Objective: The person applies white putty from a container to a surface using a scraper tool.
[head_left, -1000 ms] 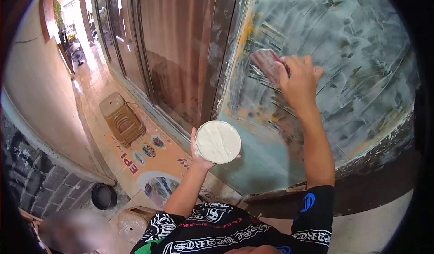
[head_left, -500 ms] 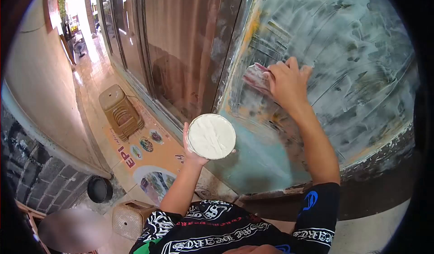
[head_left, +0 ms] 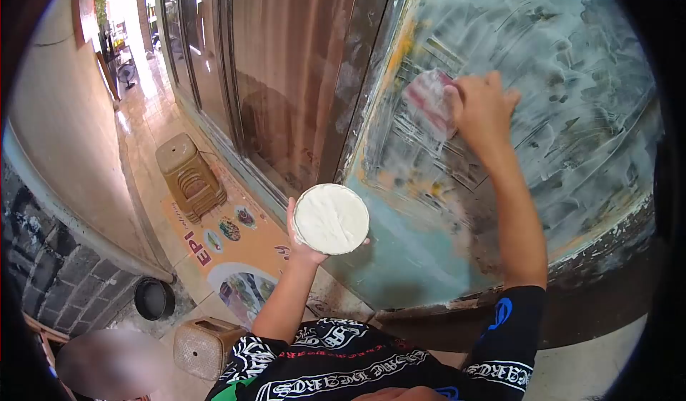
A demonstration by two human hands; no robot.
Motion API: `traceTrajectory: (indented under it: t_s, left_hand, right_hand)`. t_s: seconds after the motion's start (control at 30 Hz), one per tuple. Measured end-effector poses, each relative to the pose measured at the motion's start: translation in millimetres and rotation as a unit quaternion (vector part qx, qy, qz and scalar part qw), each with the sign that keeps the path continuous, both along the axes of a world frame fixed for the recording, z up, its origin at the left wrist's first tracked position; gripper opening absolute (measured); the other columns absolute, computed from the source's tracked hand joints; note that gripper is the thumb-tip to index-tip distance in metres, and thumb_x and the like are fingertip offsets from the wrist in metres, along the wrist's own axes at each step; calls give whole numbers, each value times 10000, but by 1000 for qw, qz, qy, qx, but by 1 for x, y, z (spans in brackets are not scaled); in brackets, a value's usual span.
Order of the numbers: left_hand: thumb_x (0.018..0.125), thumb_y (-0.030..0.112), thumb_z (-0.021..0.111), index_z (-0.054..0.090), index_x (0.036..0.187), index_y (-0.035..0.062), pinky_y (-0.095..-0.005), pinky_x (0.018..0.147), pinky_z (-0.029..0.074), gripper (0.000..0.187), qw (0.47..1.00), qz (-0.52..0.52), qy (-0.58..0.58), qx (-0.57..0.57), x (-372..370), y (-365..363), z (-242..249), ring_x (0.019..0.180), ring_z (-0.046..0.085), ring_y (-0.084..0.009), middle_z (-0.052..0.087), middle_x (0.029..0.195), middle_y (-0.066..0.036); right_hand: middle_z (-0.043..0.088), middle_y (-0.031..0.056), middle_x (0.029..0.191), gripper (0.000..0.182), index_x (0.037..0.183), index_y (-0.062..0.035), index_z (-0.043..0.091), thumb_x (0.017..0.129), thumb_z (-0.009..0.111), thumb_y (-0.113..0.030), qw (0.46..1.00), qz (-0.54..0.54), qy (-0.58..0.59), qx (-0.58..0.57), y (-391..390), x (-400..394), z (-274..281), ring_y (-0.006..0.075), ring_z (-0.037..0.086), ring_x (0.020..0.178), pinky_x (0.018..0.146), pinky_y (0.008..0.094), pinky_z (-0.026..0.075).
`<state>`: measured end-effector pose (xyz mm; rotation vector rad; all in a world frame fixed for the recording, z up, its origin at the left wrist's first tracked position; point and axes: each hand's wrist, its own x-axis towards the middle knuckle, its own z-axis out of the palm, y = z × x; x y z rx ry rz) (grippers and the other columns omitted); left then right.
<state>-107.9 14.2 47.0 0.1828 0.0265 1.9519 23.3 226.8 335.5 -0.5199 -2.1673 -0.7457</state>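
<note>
My left hand [head_left: 306, 247] supports a round tub of white putty [head_left: 331, 219] from beneath, its fingers wrapped about the side. The putty's surface is smeared and faces up at me. In my right hand [head_left: 484, 108] is a flat reddish putty spreader [head_left: 431, 102], coated with white putty, its blade against the wall [head_left: 557, 137]. White and grey streaks cover much of that wall over a blue-green ground, with orange patches near its left edge. Fresh ridged strokes lie just below the blade.
Left of the wall runs a brown framed glass door [head_left: 289, 65] with a curtain behind. On the floor are a plastic stool [head_left: 189, 172], a second stool [head_left: 204, 347], a printed orange banner [head_left: 214, 247] and a black bucket [head_left: 153, 299]. A blurred shape [head_left: 111, 365] sits at lower left.
My right hand has moved up and to the right with the spreader, whose blade has turned, leaving new streaks where it was. The tub has shifted slightly left and down.
</note>
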Motion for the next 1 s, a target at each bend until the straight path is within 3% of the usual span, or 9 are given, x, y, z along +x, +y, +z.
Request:
traceTrajectory:
  t_s: [0.17,0.23,0.37,0.43,0.5,0.57,0.63,0.8,1.0]
  left_hand:
    - [917,736,388,522,1426,81,-692,1041,394,840,1000,7,-21,-3,4,2,-4,1266,544,-434,551,1429,-171]
    - [916,737,390,522,1427,85,-702,1037,391,838,1000,12,-20,-11,6,1,-5,1267,541,-437,547,1433,-172]
    - [917,736,387,508,1439,93,-747,1016,373,837,1000,-4,-5,14,7,-2,2,1276,527,-453,525,1453,-176]
    - [917,738,384,500,1447,98,-758,1011,368,839,1000,-2,-5,15,9,-4,0,1281,519,-460,516,1462,-178]
    - [898,757,394,463,1483,140,-885,928,270,853,999,9,-32,-6,7,-3,-6,1325,449,-513,446,1518,-186]
    - [898,759,392,459,1484,137,-886,929,268,857,999,10,-35,0,7,-5,-8,1327,443,-519,441,1520,-191]
    - [897,761,390,456,1485,134,-887,930,265,862,999,9,-37,5,8,-7,-7,1328,438,-525,436,1523,-196]
    - [896,768,375,445,1492,140,-874,938,281,869,998,-13,-24,52,9,-11,-5,1331,438,-514,432,1528,-181]
    - [899,767,364,428,1504,139,-893,924,259,875,999,-4,-33,39,10,-14,1,1332,404,-570,404,1545,-198]
  right_hand:
    - [699,2,897,177,929,-131,719,902,667,-298,997,57,42,-32,-20,7,2,257,547,980,841,549,317]
    - [698,8,896,184,921,-125,716,908,664,-301,992,48,-88,-75,-16,-1,-33,255,547,980,857,554,316]
    - [694,17,890,188,910,-123,712,914,658,-302,989,-20,-144,-20,2,-12,-37,256,544,984,869,558,315]
    - [683,18,878,186,904,-122,711,912,655,-299,1000,21,14,-1,5,-4,1,255,541,991,869,554,319]
    - [684,16,883,186,910,-121,713,911,656,-299,999,25,24,-22,-5,4,20,256,539,991,867,552,322]
    - [685,14,888,187,916,-121,715,909,657,-299,998,32,35,-42,-13,5,16,256,537,992,866,549,326]
    - [685,15,880,169,898,-122,714,903,655,-280,992,91,-36,-77,-21,1,-17,263,534,984,857,545,336]
    - [686,16,888,187,936,-122,729,882,681,-295,981,-24,-188,-37,2,-17,-68,254,557,973,847,543,331]
    - [696,1,879,159,897,-145,713,918,645,-287,997,25,39,67,-14,7,40,249,558,950,828,543,329]
